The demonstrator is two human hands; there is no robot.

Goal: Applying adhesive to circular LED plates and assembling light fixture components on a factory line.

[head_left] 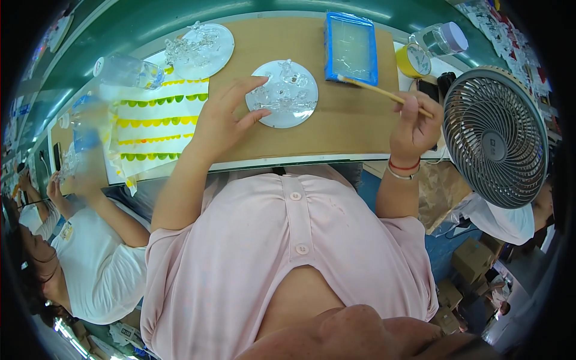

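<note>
A thin wooden-handled brush is pinched in my right hand. Its tip rests at the near edge of a shallow tray with a blue border and a pale, shiny surface. My left hand reaches over the left rim of a white round plate, thumb and forefinger spread apart. On that plate lie several clear, glassy pieces, too fine to tell their exact kind. The other fingers of the left hand are partly hidden.
A second white plate bears more clear pieces. Yellow tape, a lidded clear jar and a grey fan stand right. Left are a clear bottle, scallop-patterned paper and another person working.
</note>
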